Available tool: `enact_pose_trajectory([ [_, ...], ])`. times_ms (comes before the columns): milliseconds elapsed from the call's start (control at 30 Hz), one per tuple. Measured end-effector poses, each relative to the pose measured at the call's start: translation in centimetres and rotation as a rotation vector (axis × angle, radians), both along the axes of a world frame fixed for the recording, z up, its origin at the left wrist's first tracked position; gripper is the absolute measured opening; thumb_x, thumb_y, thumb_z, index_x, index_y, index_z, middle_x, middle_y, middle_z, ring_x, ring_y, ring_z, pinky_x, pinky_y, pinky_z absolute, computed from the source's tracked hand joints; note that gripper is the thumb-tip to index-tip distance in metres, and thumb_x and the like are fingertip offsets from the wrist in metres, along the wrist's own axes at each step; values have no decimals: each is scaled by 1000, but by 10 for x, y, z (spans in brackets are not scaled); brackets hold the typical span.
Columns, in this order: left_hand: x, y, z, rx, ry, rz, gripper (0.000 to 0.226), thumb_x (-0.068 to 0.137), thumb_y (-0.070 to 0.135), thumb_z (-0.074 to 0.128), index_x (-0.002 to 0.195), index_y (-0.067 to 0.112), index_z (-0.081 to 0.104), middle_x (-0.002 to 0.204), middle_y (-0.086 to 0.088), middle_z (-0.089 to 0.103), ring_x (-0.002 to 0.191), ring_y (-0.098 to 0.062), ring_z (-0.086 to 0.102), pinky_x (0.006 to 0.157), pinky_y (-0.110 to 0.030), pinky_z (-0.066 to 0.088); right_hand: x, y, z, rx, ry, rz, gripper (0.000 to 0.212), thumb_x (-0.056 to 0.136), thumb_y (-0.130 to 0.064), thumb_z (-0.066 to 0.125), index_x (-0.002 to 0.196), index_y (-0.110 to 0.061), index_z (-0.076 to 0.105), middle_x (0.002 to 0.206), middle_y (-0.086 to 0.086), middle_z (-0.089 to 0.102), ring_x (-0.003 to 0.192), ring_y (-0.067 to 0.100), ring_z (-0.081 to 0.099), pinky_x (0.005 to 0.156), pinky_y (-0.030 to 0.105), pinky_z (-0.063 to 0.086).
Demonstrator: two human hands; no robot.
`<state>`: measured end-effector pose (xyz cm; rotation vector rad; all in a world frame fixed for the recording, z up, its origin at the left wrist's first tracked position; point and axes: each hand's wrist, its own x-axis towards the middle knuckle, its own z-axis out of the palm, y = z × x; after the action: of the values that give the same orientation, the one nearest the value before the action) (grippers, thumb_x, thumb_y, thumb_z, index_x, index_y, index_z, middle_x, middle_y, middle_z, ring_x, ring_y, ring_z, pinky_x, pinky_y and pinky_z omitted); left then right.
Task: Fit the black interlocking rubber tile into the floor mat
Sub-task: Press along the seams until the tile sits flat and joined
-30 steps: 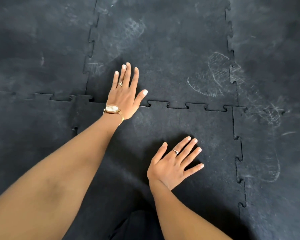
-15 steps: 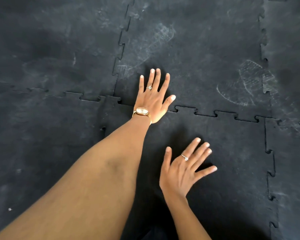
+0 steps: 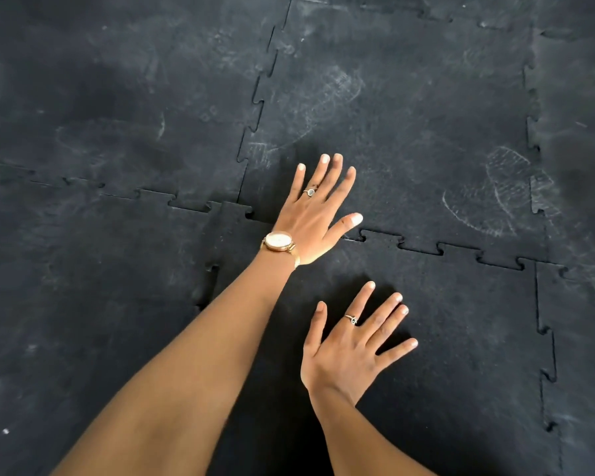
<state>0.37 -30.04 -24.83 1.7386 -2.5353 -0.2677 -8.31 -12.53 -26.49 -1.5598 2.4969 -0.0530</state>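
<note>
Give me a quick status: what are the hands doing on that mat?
Left hand flat, pressing the top seam. Right hand flat on the black tile. Left edge tabs look partly unseated. Nothing in the way.

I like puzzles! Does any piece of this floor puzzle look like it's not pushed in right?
Yes. Left of the left hand, the tile has a corner that sits raised, with dark gaps along its left seam. The other joints look flat.

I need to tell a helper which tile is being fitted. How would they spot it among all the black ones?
Find the person's two hands: the tile lies under the right hand. Unlike its neighbours, its far-left corner by the left hand looks slightly raised.
</note>
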Motion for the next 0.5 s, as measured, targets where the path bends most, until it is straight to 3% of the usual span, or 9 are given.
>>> enact_pose_trajectory([
  [167,58,9,12,-138,-50,228,70,98,53,12,155,11,12,162,-12,5,150,-30,-1,119,-50,-4,1,0,0,3,-10,4,76,96,-60,17,156,-14,11,162,21,4,150,35,-2,115,68,3],
  [300,69,18,5,-31,-191,185,76,96,57,5,155,10,7,163,-11,4,150,-27,-2,121,-48,-2,1,0,1,2,-13,-2,76,95,-60,17,156,-15,10,162,20,3,151,35,-3,115,68,3],
  [500,71,16,-2,-26,-152,225,76,96,60,6,156,12,5,163,-12,4,150,-28,-1,121,-48,2,1,1,1,-12,-1,-2,76,96,-60,18,156,-15,12,162,21,6,151,35,0,115,68,4],
])
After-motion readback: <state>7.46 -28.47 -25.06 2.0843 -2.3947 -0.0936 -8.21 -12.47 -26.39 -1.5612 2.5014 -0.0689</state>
